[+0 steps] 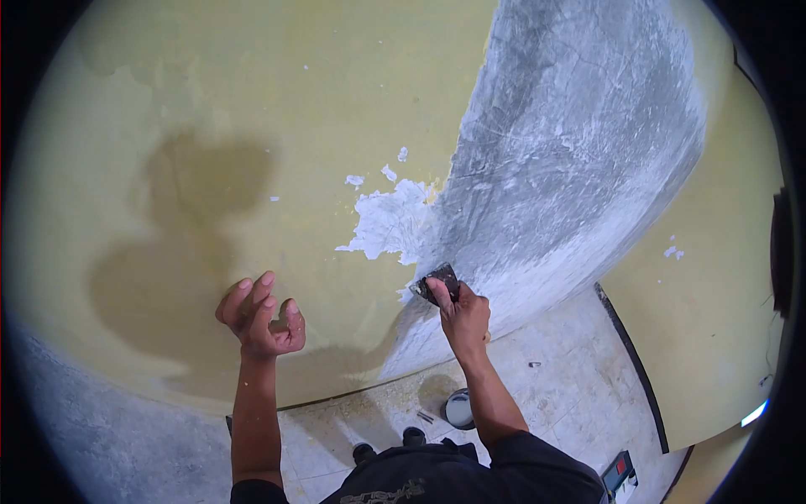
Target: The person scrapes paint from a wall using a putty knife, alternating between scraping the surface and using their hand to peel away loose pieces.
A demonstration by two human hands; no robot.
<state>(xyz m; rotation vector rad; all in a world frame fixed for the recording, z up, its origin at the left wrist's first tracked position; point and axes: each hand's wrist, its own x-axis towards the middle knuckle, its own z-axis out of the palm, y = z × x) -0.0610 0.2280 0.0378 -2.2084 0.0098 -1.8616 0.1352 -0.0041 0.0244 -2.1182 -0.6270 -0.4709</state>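
Observation:
My right hand (467, 321) grips a dark scraper (443, 280), its blade against the wall at the lower edge of the stripped area. The thumb presses along the tool's face. To the left, my left hand (262, 319) is raised before the wall with fingers apart and loosely curled, holding nothing. Yellow paint (294, 109) covers the wall's left part. A broad grey stripped surface (571, 151) with white streaks runs from the top down to the right. Just above the scraper, a jagged white patch (390, 223) breaks into the yellow, with a few small chips around it.
On the pale tiled floor (554, 403) below stands a round bucket (458, 410), with thin sticks (426, 417) beside it. Crumbs lie along the wall's base. A dark baseboard (631, 365) edges the right wall. A red-and-black box (620, 470) sits at lower right.

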